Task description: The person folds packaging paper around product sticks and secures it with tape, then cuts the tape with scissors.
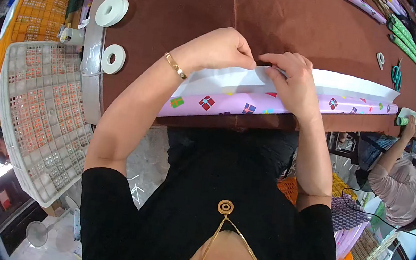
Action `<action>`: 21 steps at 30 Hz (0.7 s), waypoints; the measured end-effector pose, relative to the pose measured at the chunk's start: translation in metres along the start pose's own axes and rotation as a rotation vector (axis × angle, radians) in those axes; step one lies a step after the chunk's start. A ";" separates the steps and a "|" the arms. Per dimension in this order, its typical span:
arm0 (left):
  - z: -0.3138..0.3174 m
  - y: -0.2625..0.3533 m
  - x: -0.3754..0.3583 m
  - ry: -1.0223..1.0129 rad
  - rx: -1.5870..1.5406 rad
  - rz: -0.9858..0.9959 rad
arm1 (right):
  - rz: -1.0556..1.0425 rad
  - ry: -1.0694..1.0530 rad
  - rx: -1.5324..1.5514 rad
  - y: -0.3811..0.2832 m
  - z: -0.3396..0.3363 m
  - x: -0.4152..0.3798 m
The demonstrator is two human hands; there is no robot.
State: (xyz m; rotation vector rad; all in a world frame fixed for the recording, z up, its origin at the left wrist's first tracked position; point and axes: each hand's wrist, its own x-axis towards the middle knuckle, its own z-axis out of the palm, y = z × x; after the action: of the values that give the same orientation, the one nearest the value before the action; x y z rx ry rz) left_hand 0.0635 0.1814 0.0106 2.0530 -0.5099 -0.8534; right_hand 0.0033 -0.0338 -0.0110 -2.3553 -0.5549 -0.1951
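Observation:
A long roll of lilac wrapping paper (226, 105) printed with gift boxes lies along the table's near edge. Its loose flap, showing the white underside (348, 84), stretches out on the far side. My left hand (223, 50) is closed in a pinch at the flap's far edge; whatever is between its fingertips is too small to make out. Just to the right, my right hand (295, 78) hovers over or touches the flap, thumb and forefinger apart and the other fingers bent.
Two white tape rolls (112, 11) (113, 59) lie at the table's left. Teal scissors (396, 75) and a small tape ring (380, 60) sit at right, near green rolls (410, 46). A white crate (43, 115) stands left. At right, a co-worker's hand (410, 126) touches a green roll.

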 end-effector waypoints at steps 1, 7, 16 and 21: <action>0.001 0.000 0.001 0.011 0.026 -0.008 | 0.000 0.000 0.000 0.001 0.000 0.000; 0.003 0.003 -0.001 0.045 0.098 -0.007 | -0.052 0.022 -0.008 0.000 0.000 0.001; -0.012 -0.007 -0.017 0.003 -0.066 -0.159 | -0.018 -0.026 0.011 -0.001 -0.002 0.003; -0.016 -0.017 -0.026 -0.039 0.002 -0.138 | -0.005 -0.034 0.017 0.000 -0.002 0.003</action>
State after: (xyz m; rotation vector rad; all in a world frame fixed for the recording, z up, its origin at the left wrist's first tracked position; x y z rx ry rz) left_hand 0.0583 0.2157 0.0138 2.0955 -0.3939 -0.9764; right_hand 0.0061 -0.0335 -0.0084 -2.3447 -0.5773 -0.1527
